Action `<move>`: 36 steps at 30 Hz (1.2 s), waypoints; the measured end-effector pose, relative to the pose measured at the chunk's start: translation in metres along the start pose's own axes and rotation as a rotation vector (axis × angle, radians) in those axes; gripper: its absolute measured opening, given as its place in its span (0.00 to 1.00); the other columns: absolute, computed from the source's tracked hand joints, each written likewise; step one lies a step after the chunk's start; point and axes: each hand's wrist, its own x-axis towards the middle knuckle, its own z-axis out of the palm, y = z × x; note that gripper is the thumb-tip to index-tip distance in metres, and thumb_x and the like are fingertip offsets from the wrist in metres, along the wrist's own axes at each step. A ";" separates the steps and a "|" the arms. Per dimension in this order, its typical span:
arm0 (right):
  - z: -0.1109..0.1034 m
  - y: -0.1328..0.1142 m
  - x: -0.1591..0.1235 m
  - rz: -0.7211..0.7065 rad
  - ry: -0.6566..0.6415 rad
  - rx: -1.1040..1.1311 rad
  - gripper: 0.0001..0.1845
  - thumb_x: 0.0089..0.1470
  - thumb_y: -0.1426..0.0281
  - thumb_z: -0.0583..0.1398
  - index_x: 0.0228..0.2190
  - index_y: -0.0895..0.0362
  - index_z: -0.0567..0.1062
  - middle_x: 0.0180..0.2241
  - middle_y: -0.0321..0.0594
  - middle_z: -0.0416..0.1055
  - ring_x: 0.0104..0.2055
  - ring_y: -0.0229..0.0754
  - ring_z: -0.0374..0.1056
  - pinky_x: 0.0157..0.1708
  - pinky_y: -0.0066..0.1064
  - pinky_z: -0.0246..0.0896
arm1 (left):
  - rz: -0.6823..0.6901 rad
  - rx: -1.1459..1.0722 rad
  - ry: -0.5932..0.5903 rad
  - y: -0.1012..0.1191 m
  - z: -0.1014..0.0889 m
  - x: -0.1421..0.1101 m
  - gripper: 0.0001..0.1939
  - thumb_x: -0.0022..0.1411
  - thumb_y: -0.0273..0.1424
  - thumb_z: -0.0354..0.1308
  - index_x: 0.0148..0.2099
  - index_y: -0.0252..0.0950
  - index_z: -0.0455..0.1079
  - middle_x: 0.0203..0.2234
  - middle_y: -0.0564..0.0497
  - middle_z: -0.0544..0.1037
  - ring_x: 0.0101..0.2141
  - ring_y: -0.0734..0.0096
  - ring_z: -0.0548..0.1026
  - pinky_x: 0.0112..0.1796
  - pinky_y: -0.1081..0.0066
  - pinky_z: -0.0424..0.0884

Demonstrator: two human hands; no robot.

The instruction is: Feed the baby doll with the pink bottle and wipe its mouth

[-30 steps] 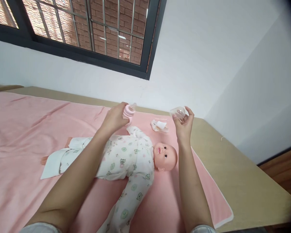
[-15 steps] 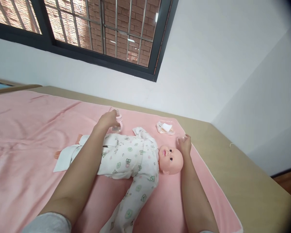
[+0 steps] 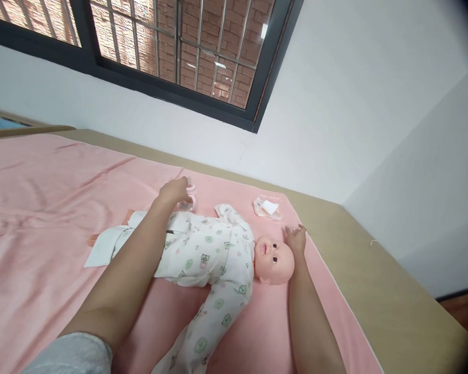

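A doll in a white printed outfit lies on its back across the pink blanket, its head towards the right. Beyond its body, my left hand is closed around the side of a baby bottle, which stands upright. My right hand is just past the doll's head, near the blanket's edge. Its fingers are curled about a small clear thing, perhaps a cap, that is hard to make out.
A small clear packet with a white piece lies on the blanket between my hands, towards the wall. The wooden surface shows along the back and right. A barred window is above the white wall.
My right hand has come slightly lower, nearer the doll's head. My left hand stays at the bottle. The view has shifted a little.
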 end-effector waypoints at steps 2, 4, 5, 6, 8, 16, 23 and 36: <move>0.000 0.000 0.000 0.001 0.003 0.006 0.40 0.48 0.54 0.58 0.57 0.63 0.60 0.56 0.61 0.63 0.59 0.63 0.59 0.58 0.49 0.55 | 0.001 0.002 -0.012 -0.002 0.003 0.002 0.26 0.43 0.34 0.64 0.46 0.39 0.62 0.37 0.47 0.78 0.40 0.55 0.76 0.33 0.70 0.65; 0.000 0.001 0.000 0.002 0.006 0.014 0.40 0.48 0.54 0.58 0.57 0.63 0.60 0.56 0.60 0.63 0.59 0.63 0.59 0.59 0.50 0.54 | 0.003 0.003 -0.024 -0.004 0.005 0.004 0.27 0.42 0.33 0.64 0.46 0.39 0.62 0.37 0.47 0.78 0.40 0.55 0.76 0.32 0.70 0.65; 0.000 0.001 0.000 0.002 0.009 0.020 0.40 0.48 0.53 0.58 0.57 0.63 0.60 0.56 0.60 0.62 0.60 0.63 0.58 0.59 0.50 0.53 | 0.005 0.003 -0.030 -0.004 0.005 0.005 0.27 0.42 0.33 0.65 0.46 0.39 0.62 0.38 0.46 0.78 0.40 0.55 0.76 0.32 0.70 0.65; 0.000 0.001 0.000 0.002 0.011 0.026 0.40 0.49 0.53 0.58 0.57 0.64 0.60 0.56 0.61 0.62 0.59 0.63 0.58 0.58 0.50 0.53 | 0.006 0.003 -0.036 -0.005 0.006 0.006 0.28 0.42 0.32 0.65 0.47 0.39 0.62 0.39 0.46 0.78 0.40 0.55 0.76 0.33 0.70 0.65; 0.000 0.001 0.000 0.001 0.017 0.041 0.40 0.50 0.52 0.57 0.57 0.64 0.61 0.56 0.62 0.62 0.59 0.63 0.59 0.58 0.51 0.53 | 0.007 0.003 -0.045 -0.005 0.006 0.007 0.28 0.42 0.32 0.65 0.47 0.38 0.62 0.40 0.45 0.78 0.41 0.54 0.76 0.33 0.70 0.65; 0.004 0.003 0.004 0.013 0.046 0.120 0.35 0.57 0.52 0.50 0.56 0.66 0.61 0.57 0.62 0.61 0.58 0.59 0.60 0.58 0.48 0.53 | 0.001 -0.020 -0.009 -0.003 -0.016 -0.011 0.39 0.41 0.34 0.69 0.56 0.33 0.60 0.47 0.40 0.76 0.45 0.52 0.75 0.38 0.67 0.69; 0.004 0.001 0.007 0.001 0.128 0.176 0.33 0.59 0.54 0.47 0.54 0.67 0.63 0.53 0.61 0.65 0.55 0.56 0.63 0.56 0.44 0.55 | 0.147 -0.027 0.391 0.053 -0.051 -0.064 0.29 0.65 0.41 0.52 0.63 0.35 0.55 0.49 0.41 0.73 0.47 0.50 0.73 0.42 0.57 0.70; -0.002 -0.029 -0.020 -0.419 0.309 0.247 0.26 0.64 0.58 0.41 0.37 0.58 0.73 0.41 0.49 0.71 0.48 0.50 0.61 0.53 0.41 0.54 | 0.661 -0.200 -0.797 0.223 0.030 -0.061 0.37 0.53 0.60 0.53 0.53 0.39 0.72 0.44 0.41 0.78 0.40 0.56 0.77 0.42 0.64 0.71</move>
